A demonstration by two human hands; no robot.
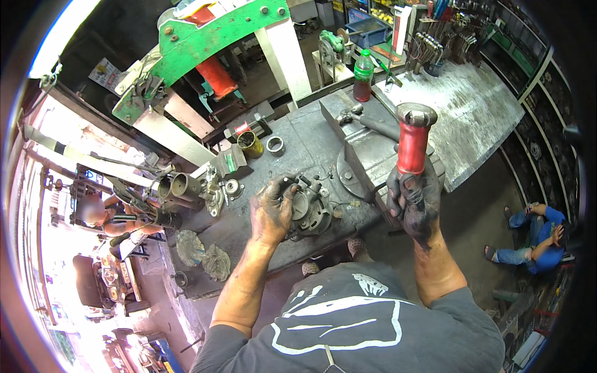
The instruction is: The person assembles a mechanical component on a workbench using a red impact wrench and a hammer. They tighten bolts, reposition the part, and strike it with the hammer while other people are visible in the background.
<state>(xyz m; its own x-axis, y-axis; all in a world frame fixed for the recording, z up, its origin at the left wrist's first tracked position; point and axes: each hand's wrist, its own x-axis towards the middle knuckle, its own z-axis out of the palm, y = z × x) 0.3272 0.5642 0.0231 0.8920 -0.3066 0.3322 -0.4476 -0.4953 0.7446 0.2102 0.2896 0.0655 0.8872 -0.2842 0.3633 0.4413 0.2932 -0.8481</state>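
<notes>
My left hand (272, 212), blackened with grease, is closed on the left side of a round metal housing (311, 210) with bolts and openings, resting on the bench. Held upright in my right hand (418, 208) is a red cylindrical tool (412, 148) with a wide, worn metal head. Its lower end is hidden in my fist, so its exact kind cannot be told. That tool is raised in front of a large bench vise (367, 158), to the right of the housing. Behind it, a hammer (379, 126) lies across the vise.
On the metal bench (305, 140) stand a yellow can (250, 144), a metal ring (275, 146), metal cylinders (185, 185) and crumpled plastic (216, 262). A bottle of red liquid (363, 76) stands behind. A green press frame (224, 31) rises at the back. People are at far left and right.
</notes>
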